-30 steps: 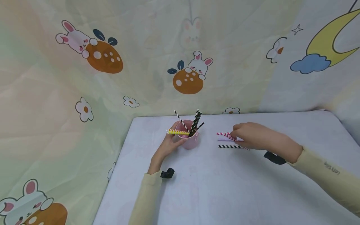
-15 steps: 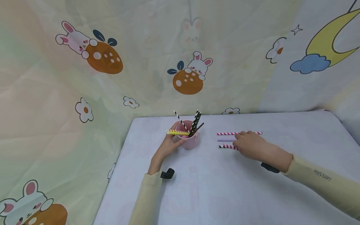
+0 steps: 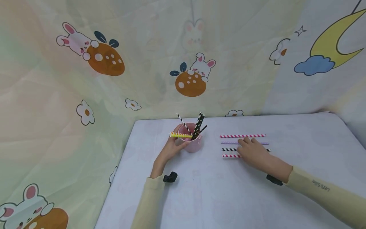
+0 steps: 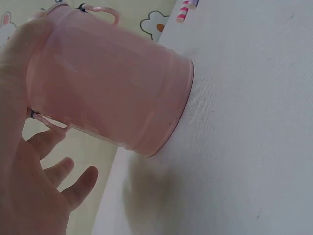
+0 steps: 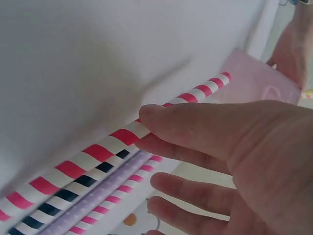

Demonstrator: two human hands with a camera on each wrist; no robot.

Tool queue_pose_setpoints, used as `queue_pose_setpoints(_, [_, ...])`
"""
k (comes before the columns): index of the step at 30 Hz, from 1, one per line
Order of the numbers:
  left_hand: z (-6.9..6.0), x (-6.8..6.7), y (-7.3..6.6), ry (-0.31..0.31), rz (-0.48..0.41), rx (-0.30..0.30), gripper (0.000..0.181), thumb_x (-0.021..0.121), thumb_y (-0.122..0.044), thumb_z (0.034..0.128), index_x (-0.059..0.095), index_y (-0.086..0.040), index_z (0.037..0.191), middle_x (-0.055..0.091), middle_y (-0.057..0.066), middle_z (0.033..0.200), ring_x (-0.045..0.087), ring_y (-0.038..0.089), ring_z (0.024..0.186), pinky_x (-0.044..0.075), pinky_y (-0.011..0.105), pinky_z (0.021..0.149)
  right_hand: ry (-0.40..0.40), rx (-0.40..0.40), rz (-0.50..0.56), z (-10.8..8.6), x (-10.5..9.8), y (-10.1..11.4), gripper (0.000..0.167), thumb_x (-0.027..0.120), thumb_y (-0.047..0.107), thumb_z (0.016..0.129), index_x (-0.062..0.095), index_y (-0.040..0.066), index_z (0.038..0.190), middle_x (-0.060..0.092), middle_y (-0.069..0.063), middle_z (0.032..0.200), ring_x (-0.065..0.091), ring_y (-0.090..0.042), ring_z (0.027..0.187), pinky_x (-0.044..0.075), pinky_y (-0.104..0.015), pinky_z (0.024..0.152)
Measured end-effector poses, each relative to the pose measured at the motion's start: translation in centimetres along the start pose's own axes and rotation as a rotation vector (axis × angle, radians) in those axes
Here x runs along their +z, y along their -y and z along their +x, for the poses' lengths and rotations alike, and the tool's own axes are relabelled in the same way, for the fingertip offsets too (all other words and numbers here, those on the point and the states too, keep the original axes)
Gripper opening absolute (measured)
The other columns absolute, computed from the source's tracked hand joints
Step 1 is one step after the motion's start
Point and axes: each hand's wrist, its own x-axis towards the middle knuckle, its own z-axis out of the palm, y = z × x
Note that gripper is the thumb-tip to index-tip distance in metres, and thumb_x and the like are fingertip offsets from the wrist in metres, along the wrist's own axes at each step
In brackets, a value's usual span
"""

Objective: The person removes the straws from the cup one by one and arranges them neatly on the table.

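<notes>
In from the right edge of the table (image 3: 217,190), the right hand (image 3: 254,153) pinches the nearest pink-striped straw (image 3: 231,156); squeezing could dent that seemingly paper tube, a nudge roll the smooth black-striped straw (image 3: 228,149) beyond. Toward the far left corner, the left hand (image 3: 171,148) grips a round, glossy bucket (image 3: 195,146); jostling might spill its leaning yellow straws (image 3: 180,135).

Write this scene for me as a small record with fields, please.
Left grip: holds pink cylindrical bucket
Right grip: pinches near pink-and-white striped straw
Other straws in row, near to far: black-and-white striped straw; lilac dotted straw; far pink-and-white striped straw
Inside bucket: yellow patterned straws; black speckled straws; slim black-and-white straw
Surface: white table
</notes>
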Motion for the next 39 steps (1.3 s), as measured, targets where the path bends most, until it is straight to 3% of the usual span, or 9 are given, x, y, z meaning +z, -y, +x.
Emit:
queue_pose_setpoints(3, [-0.1, 0.0, -0.6, -0.003, -0.01, 0.006, 0.079, 0.075, -0.014, 0.0893, 0.033, -0.021, 0.156, 0.049, 0.009, 0.153, 0.039, 0.026, 0.146, 0.025, 0.056, 0.122, -0.003, 0.014, -0.005, -0.1, 0.5, 0.1, 0.02, 0.084, 0.018, 0.081, 0.076, 0.006, 0.095, 0.065, -0.016, 0.108, 0.059, -0.034, 0.101, 0.054, -0.051, 0.089])
queue_pose_setpoints(10, [-0.8, -0.6, -3.9, 0.034, -0.001, -0.023, 0.079, 0.073, -0.012, 0.0903, 0.03, -0.004, 0.156, 0.044, 0.019, 0.155, 0.037, 0.036, 0.146, 0.029, 0.061, 0.119, 0.006, 0.029, 0.0, 0.0, 1.1, 0.1, 0.016, 0.082, 0.017, 0.083, 0.077, 0.007, 0.095, 0.065, -0.015, 0.108, 0.058, -0.034, 0.103, 0.054, -0.052, 0.09])
queue_pose_setpoints(14, [-0.9, -0.7, -4.3, 0.037, 0.004, -0.024, 0.079, 0.073, -0.011, 0.0901, 0.03, -0.002, 0.156, 0.043, 0.021, 0.155, 0.037, 0.037, 0.146, 0.031, 0.06, 0.118, -0.007, 0.021, 0.0, 0.0, 1.4, 0.0, 0.013, 0.082, 0.016, 0.083, 0.077, 0.009, 0.092, 0.065, -0.014, 0.104, 0.059, -0.034, 0.101, 0.054, -0.053, 0.088])
queue_pose_setpoints(22, [-1.0, -0.6, -4.0, 0.022, -0.002, -0.036, 0.08, 0.073, -0.012, 0.0901, 0.03, -0.005, 0.157, 0.045, 0.019, 0.154, 0.039, 0.036, 0.145, 0.032, 0.06, 0.117, -0.035, 0.013, 0.034, -0.1, 1.9, -0.1, 0.007, 0.081, 0.014, 0.083, 0.076, 0.01, 0.086, 0.063, -0.013, 0.097, 0.057, -0.033, 0.095, 0.053, -0.051, 0.083])
queue_pose_setpoints(30, [-0.7, -0.6, -3.7, 0.029, -0.027, 0.015, 0.077, 0.073, -0.01, 0.0904, 0.031, -0.004, 0.156, 0.049, 0.019, 0.151, 0.04, 0.034, 0.145, 0.027, 0.059, 0.12, -0.005, 0.032, 0.07, 0.1, 1.7, -0.2, 0.008, 0.08, 0.016, 0.085, 0.076, 0.01, 0.089, 0.063, -0.013, 0.1, 0.056, -0.033, 0.098, 0.052, -0.053, 0.087])
queue_pose_setpoints(37, [-0.1, 0.1, -0.3, -0.002, -0.022, 0.006, 0.081, 0.075, -0.013, 0.0901, 0.031, -0.017, 0.158, 0.047, 0.012, 0.154, 0.038, 0.029, 0.147, 0.026, 0.058, 0.121, -0.011, 0.024, 0.088, 0.2, 1.5, -0.4, 0.02, 0.084, 0.018, 0.081, 0.075, 0.008, 0.095, 0.064, -0.012, 0.098, 0.057, -0.032, 0.096, 0.053, -0.051, 0.086])
queue_pose_setpoints(39, [0.0, 0.1, 0.0, -0.003, -0.022, 0.003, 0.08, 0.075, -0.015, 0.09, 0.031, -0.023, 0.157, 0.048, 0.008, 0.154, 0.038, 0.026, 0.147, 0.027, 0.056, 0.121, -0.02, 0.017, 0.105, 0.2, 1.3, -0.5, 0.024, 0.086, 0.019, 0.079, 0.075, 0.007, 0.097, 0.064, -0.012, 0.099, 0.059, -0.032, 0.097, 0.054, -0.051, 0.086])
